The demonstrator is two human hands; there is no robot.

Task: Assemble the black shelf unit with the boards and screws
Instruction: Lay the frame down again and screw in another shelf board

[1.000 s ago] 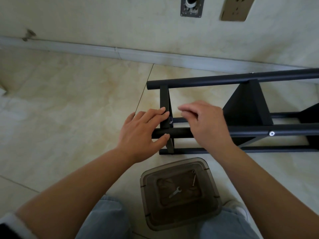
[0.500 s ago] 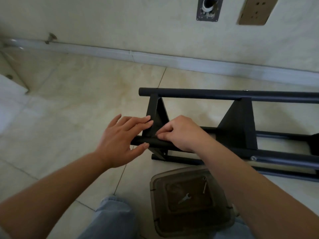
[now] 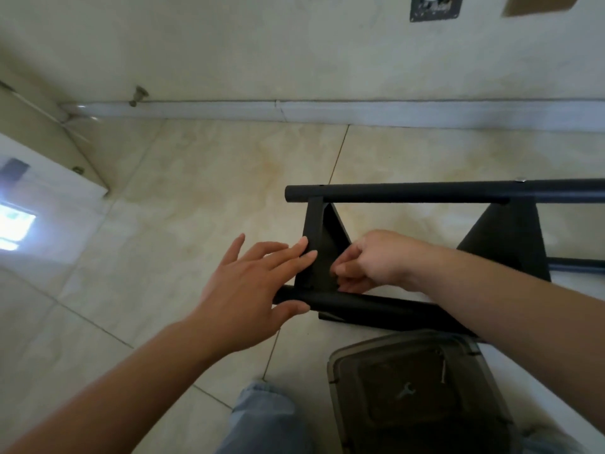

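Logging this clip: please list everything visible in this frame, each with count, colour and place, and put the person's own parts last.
Shelf unit: one, black, lying on its side on the floor, right of centre.
End board: one, black, between the far and near tubes at the unit's left end.
Second board: one, black, further right.
Plastic box: one, translucent grey-brown, bottom right on the floor.
Wrench: one, silver, inside the box.
Floor tiles: beige, glossy.
Skirting: pale strip along the wall.
Wall plates: two, one grey, one tan, at the top edge.
Jeans knee: light blue, bottom centre.
Left hand: fingers straight on the end board, thumb at the near tube.
Right hand: fingers curled, pinching at the board's lower corner.
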